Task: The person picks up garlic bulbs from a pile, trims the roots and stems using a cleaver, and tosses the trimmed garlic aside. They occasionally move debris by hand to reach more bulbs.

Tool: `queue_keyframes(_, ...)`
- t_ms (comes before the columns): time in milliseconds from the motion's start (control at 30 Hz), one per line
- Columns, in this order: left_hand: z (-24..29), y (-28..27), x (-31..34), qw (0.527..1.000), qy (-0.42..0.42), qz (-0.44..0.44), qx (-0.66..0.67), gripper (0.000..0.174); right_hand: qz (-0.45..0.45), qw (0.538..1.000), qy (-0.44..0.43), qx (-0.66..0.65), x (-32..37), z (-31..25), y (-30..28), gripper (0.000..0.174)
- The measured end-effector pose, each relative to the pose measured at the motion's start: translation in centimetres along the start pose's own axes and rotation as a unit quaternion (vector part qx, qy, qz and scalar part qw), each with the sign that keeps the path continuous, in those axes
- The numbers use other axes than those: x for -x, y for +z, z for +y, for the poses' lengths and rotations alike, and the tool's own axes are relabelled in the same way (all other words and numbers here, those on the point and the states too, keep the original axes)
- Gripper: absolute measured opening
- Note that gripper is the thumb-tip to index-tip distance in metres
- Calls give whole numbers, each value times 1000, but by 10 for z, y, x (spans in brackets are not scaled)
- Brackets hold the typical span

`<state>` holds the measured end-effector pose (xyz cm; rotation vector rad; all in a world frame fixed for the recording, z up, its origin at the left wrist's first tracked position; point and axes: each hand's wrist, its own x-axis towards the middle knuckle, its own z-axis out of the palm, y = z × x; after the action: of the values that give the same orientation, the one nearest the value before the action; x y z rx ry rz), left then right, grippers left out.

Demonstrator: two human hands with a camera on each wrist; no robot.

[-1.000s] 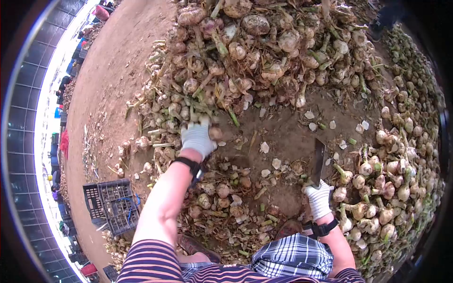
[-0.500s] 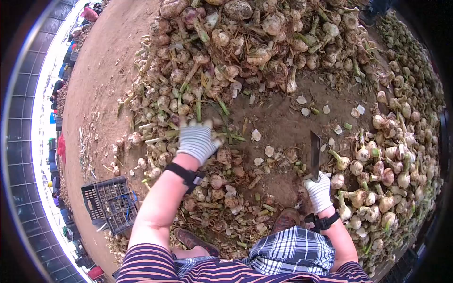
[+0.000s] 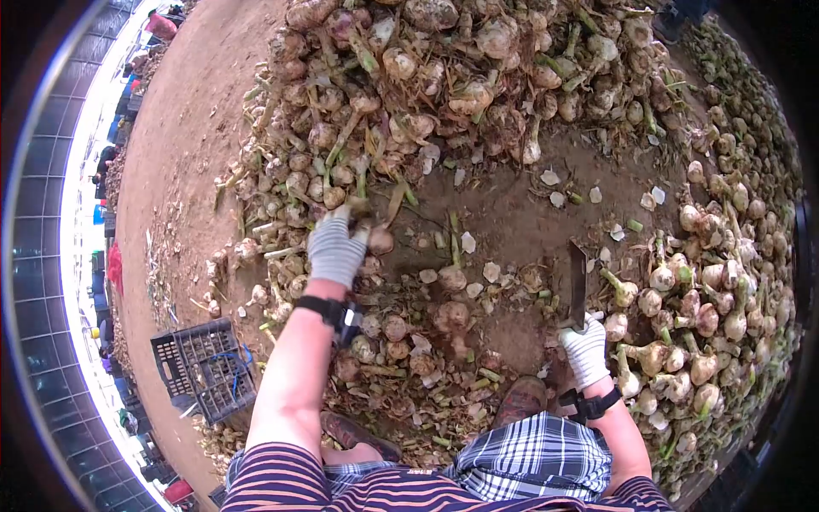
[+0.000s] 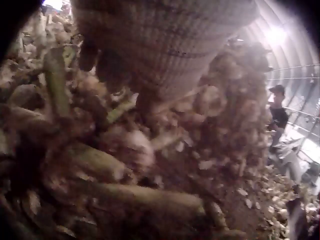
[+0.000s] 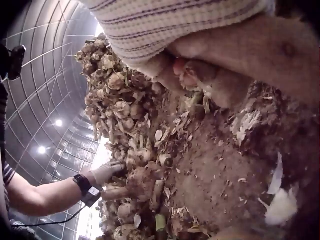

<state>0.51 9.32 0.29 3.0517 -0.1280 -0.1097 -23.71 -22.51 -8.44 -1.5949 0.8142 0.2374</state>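
Note:
My left hand (image 3: 337,249), in a white striped glove, reaches to the near edge of a heap of garlic (image 3: 401,64) with stalks on. Its fingers extend forward among the bulbs, blurred, and a garlic bulb (image 3: 381,241) lies beside the thumb. In the left wrist view the glove (image 4: 165,45) hangs close over thick garlic stalks (image 4: 145,195), its fingertips hidden. My right hand (image 3: 586,350), also gloved, grips a knife (image 3: 578,282) by the handle. The broad dark blade points forward, over bare soil, apart from any bulb.
Trimmings and loose bulbs (image 3: 397,328) cover the ground before my shoes (image 3: 520,401). A second spread of garlic (image 3: 699,320) lies on the right. At the left stands a black plastic crate (image 3: 205,371). Another person (image 4: 278,112) shows in the left wrist view.
The left hand moved forward to the heap's edge, back a little, then slightly left and forward again. A bulb with a stalk now lies farther right on the soil. The right hand still holds the knife.

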Motion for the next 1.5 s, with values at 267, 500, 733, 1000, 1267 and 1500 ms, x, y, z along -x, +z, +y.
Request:
queue_keyframes(267,-62,39,-35,990,13,-84,-114,45,11,1000,-8,5,-2,2,1,8)
queue_keyframes(500,-49,21,-35,964,-15,-235,-126,63,7,1000,-21,-5,9,-15,13,7)
queue_keyframes(733,-66,17,-20,984,-27,-73,161,58,-2,1000,6,3,17,-11,9,8)
queue_keyframes(1000,-4,2,-2,954,-33,-295,-41,91,-16,1000,21,15,-1,8,17,11)
queue_keyframes(1267,20,66,42,967,-172,-139,124,84,-39,998,54,24,-23,14,37,12)
queue_keyframes(1500,-102,-33,4,85,-200,-67,974,9,-41,998,39,14,-29,23,31,12)
